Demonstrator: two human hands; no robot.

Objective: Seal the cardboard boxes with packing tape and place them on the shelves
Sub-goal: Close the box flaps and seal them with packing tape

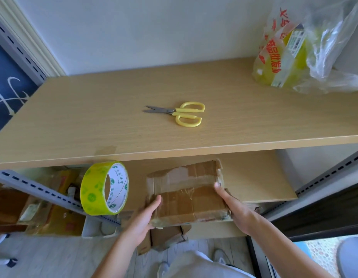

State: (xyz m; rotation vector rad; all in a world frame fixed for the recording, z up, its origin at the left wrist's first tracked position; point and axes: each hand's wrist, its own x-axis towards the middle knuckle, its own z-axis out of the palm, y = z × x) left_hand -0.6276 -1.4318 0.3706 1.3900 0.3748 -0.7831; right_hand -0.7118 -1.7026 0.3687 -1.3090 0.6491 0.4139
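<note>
A worn, flat cardboard box with clear tape across its top is held between both hands, over the lower wooden shelf. My left hand grips its near left corner. Along the box's right side lies my right hand, thumb on top. A roll of yellow-green packing tape hangs upright from a strip stuck to the front edge of the upper shelf, left of the box. Yellow-handled scissors lie on the upper shelf, blades pointing left.
A clear plastic bag with red print and more tape rolls sits at the upper shelf's back right. Grey slotted metal uprights frame the shelves. Several cardboard boxes lie on the floor at left, and a flattened one under the held box.
</note>
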